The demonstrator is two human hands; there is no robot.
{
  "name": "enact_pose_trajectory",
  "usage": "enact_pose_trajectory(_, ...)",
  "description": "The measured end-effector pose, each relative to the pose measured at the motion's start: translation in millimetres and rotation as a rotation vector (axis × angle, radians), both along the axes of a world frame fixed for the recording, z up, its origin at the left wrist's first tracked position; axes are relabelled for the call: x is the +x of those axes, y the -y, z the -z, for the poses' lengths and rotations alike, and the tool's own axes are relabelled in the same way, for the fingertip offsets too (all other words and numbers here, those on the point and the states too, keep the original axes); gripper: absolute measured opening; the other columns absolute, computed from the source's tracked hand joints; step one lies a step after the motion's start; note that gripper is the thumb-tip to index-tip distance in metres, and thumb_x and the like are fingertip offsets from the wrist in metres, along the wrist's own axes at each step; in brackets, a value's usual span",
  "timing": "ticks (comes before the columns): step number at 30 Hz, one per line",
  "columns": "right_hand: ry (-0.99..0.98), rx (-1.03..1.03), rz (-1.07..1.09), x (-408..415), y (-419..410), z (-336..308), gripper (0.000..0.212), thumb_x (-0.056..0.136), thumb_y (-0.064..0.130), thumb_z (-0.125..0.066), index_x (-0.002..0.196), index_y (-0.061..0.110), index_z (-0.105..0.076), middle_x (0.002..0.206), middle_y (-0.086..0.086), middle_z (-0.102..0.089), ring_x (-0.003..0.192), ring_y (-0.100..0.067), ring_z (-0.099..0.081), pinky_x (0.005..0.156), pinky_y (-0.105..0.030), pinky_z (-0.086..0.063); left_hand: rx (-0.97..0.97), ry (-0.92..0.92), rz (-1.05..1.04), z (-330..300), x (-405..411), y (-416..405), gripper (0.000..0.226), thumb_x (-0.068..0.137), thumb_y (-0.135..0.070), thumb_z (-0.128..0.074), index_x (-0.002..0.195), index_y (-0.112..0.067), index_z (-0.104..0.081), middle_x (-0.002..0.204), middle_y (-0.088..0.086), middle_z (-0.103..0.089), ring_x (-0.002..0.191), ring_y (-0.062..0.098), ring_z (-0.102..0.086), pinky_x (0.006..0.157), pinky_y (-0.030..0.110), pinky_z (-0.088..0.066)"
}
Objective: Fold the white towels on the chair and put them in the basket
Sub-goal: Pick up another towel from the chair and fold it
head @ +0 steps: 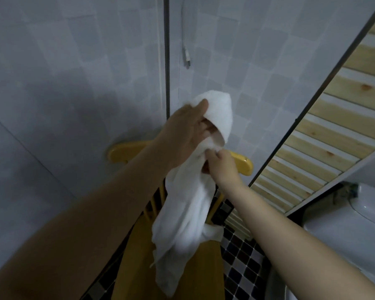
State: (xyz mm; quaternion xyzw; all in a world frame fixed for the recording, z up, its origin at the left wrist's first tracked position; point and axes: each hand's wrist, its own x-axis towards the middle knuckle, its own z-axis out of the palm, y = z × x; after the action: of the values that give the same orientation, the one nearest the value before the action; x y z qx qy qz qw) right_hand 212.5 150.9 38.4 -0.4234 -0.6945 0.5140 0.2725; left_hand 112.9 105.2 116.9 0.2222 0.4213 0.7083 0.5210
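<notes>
A white towel (182,213) hangs bunched in the air in front of the yellow wooden chair (126,151). My left hand (182,133) holds its upper end, and that end folds over my fingers. Just below and to the right, my right hand (220,164) pinches the towel's edge. The towel's lower end dangles over the chair seat (136,267). A second bit of white cloth (212,232) shows behind it near the chair back. No basket is in view.
Grey tiled walls (74,83) meet in a corner behind the chair. A wooden slatted panel (333,131) leans at the right. A white toilet (344,230) stands at the lower right. The floor has black and white mosaic tiles (243,263).
</notes>
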Motion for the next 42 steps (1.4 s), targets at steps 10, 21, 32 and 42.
enact_pose_trajectory(10,-0.846,-0.974,0.143,-14,17,-32,0.035,0.101,0.018,-0.034,0.079,-0.002,-0.052,0.047,-0.007,-0.064,0.042,-0.015,-0.064,0.048,-0.021,-0.054,-0.211,-1.013,-0.081,82,-3,50,0.030,0.084,-0.018,-0.067,0.110,-0.011,-0.056,0.089,-0.012,-0.057,0.075,-0.007,-0.054,0.065,0.002,-0.042)
enact_pose_trajectory(21,-1.047,-0.996,0.006,-24,28,-45,0.033,0.100,0.021,-0.036,0.093,-0.003,-0.058,0.078,-0.010,-0.075,0.070,-0.017,-0.073,0.081,-0.042,-0.053,-0.312,-1.073,-0.155,118,-14,61,0.012,0.088,-0.021,-0.061,0.079,-0.017,-0.053,0.077,-0.008,-0.049,0.070,0.001,-0.048,0.063,0.013,-0.037)
enact_pose_trajectory(32,-1.044,-0.936,-0.096,-26,21,-61,0.033,0.098,0.022,-0.037,0.097,-0.003,-0.059,0.084,-0.011,-0.075,0.078,-0.018,-0.073,0.079,-0.038,-0.055,-0.465,-1.232,-0.009,139,-23,32,0.031,0.097,-0.023,-0.043,0.114,0.000,-0.057,0.113,0.018,-0.059,0.102,0.031,-0.057,0.085,0.036,-0.046)
enact_pose_trajectory(42,0.255,0.032,-0.377,-17,15,-25,0.013,0.088,0.019,-0.063,0.100,0.016,-0.058,0.102,-0.003,-0.057,0.096,-0.017,-0.054,0.085,-0.032,-0.044,-0.518,-0.809,-0.088,102,-76,58,0.027,0.096,-0.020,-0.047,0.072,-0.012,-0.053,0.066,-0.003,-0.048,0.064,0.011,-0.046,0.059,0.020,-0.042)
